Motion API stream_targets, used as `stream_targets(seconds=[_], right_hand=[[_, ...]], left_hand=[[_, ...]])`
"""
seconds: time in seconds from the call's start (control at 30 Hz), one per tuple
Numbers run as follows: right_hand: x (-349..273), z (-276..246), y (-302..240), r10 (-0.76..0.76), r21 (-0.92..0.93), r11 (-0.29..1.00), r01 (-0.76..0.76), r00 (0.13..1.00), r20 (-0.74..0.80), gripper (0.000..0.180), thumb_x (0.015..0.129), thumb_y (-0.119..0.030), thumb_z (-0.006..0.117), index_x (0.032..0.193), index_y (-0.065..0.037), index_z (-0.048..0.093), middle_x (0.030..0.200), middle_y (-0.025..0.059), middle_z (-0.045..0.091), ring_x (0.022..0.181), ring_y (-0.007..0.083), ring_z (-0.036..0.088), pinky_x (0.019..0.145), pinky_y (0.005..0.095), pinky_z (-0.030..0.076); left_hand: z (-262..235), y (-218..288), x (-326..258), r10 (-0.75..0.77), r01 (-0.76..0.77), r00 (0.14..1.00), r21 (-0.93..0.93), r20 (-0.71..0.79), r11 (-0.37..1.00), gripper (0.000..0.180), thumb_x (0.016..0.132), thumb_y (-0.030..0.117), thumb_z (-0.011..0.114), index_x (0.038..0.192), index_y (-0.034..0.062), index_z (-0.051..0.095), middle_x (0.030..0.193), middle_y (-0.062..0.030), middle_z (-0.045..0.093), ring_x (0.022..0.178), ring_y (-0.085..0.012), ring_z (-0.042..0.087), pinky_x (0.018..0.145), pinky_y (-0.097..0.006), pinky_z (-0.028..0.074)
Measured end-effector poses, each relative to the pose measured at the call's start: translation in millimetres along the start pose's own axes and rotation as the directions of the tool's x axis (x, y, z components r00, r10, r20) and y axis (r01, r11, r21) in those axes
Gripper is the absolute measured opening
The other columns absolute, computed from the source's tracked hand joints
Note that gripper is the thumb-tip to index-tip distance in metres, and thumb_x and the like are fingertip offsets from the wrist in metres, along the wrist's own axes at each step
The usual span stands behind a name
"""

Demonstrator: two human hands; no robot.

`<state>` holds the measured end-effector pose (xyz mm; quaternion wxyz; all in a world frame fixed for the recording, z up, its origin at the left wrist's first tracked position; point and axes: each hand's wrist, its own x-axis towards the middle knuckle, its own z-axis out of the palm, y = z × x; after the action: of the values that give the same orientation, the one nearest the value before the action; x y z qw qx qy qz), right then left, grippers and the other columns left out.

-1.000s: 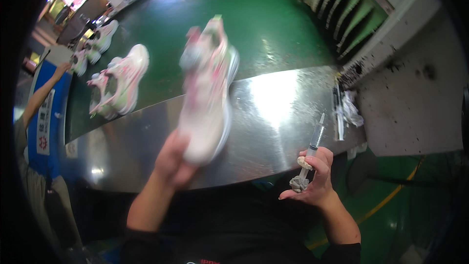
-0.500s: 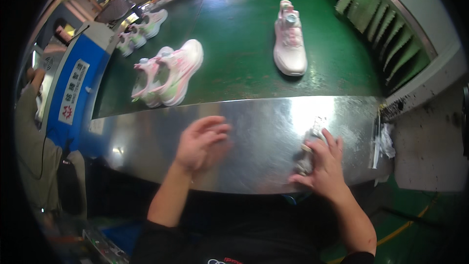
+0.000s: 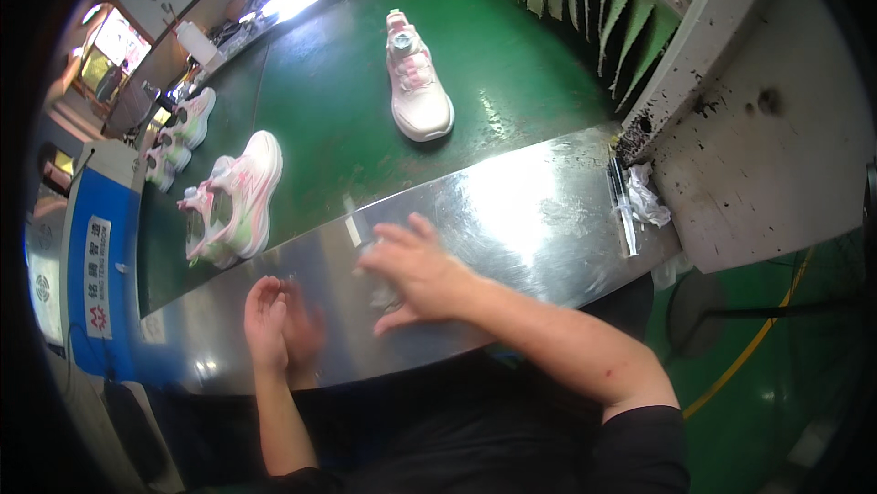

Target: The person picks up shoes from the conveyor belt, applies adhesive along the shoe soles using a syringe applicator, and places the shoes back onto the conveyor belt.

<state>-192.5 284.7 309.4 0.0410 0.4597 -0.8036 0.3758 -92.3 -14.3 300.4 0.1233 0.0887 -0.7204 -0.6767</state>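
My right hand (image 3: 425, 275) reaches leftward over the metal table edge (image 3: 457, 211), its fingers curled around a small greyish, partly see-through object (image 3: 382, 293). Motion blur keeps me from telling its kind. A short white strip (image 3: 354, 232) shows just beyond those fingertips; whether it belongs to the held object I cannot tell. To the left my left hand (image 3: 269, 325) is raised, blurred, its fingers loosely extended and nothing seen in it. Nearest to it is a pair of white and pink shoes (image 3: 245, 191) on the green belt (image 3: 329, 119). A single matching shoe (image 3: 422, 96) stands farther back, toe toward me.
More shoes (image 3: 183, 133) stand at the far left. A syringe-like tube (image 3: 624, 209) and crumpled white paper (image 3: 647, 197) lie at the right end of the metal edge. Green strip curtains (image 3: 594, 14) hang at the back right. A blue machine panel (image 3: 96, 265) borders the left.
The view has swung to the right. My right hand has moved left along the metal edge with the greyish object, closer to my left hand. The shoes appear to stand as before.
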Motion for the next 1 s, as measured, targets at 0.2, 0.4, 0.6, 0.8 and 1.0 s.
stream_targets(seconds=[0.2, 0.4, 0.6, 0.8, 1.0], right_hand=[[-38, -54, 22, 0.207, -0.187, 0.963, -0.196, 0.978, 0.037, 0.078, 0.057, -0.063, 0.072, 0.117, -0.018, 0.049, 0.114, 0.0048, 0.055, 0.125, 0.0256, 0.039, 0.106, 0.0544, 0.016], [-103, -63, -11, 0.171, -0.167, 0.970, -0.175, 0.985, -0.041, 0.082, 0.053, -0.060, 0.078, 0.117, -0.018, 0.049, 0.108, 0.0052, 0.058, 0.123, 0.0272, 0.043, 0.107, 0.0478, 0.011], [-130, -97, 12, 0.231, -0.283, 0.930, -0.236, 0.972, -0.052, 0.081, 0.051, -0.057, 0.080, 0.114, -0.016, 0.050, 0.106, 0.0065, 0.057, 0.118, 0.0279, 0.047, 0.107, 0.0458, 0.016], [-148, -122, 28, 0.196, -0.403, 0.882, -0.245, 0.968, -0.158, 0.083, 0.048, -0.055, 0.081, 0.113, -0.013, 0.050, 0.111, 0.0076, 0.058, 0.114, 0.0285, 0.049, 0.103, 0.0451, 0.023], [-125, -90, 1, 0.179, -0.331, 0.923, -0.195, 0.981, -0.080, 0.079, 0.052, -0.057, 0.079, 0.111, -0.014, 0.051, 0.108, 0.0080, 0.060, 0.115, 0.0290, 0.048, 0.104, 0.0447, 0.022]], left_hand=[[2, 3, -2, -0.043, 0.043, 0.998, 0.004, -0.044, 0.999, 0.047, 0.082, 0.003, 0.056, 0.126, -0.0020, 0.042, 0.123, -0.0103, 0.047, 0.116, -0.0186, 0.045, 0.100, -0.031, 0.036], [11, 3, -8, 0.043, -0.028, 0.997, 0.245, -0.060, 0.969, 0.049, 0.077, 0.000, 0.059, 0.124, -0.0003, 0.046, 0.124, -0.0095, 0.048, 0.116, -0.0187, 0.046, 0.100, -0.032, 0.036], [21, 16, -12, 0.111, -0.113, 0.993, 0.543, 0.038, 0.832, 0.051, 0.070, 0.005, 0.066, 0.119, 0.0029, 0.053, 0.124, -0.0141, 0.051, 0.116, -0.0263, 0.048, 0.098, -0.035, 0.038], [42, 36, -13, 0.138, -0.372, 0.922, 0.731, 0.361, 0.572, 0.053, 0.067, 0.020, 0.074, 0.115, 0.0051, 0.058, 0.126, -0.0151, 0.052, 0.120, -0.0348, 0.045, 0.102, -0.046, 0.034], [89, 37, -5, 0.129, -0.701, 0.668, 0.562, 0.733, 0.440, 0.059, 0.077, 0.039, 0.067, 0.123, 0.0044, 0.053, 0.133, -0.0106, 0.048, 0.128, -0.0331, 0.039, 0.106, -0.048, 0.028]])
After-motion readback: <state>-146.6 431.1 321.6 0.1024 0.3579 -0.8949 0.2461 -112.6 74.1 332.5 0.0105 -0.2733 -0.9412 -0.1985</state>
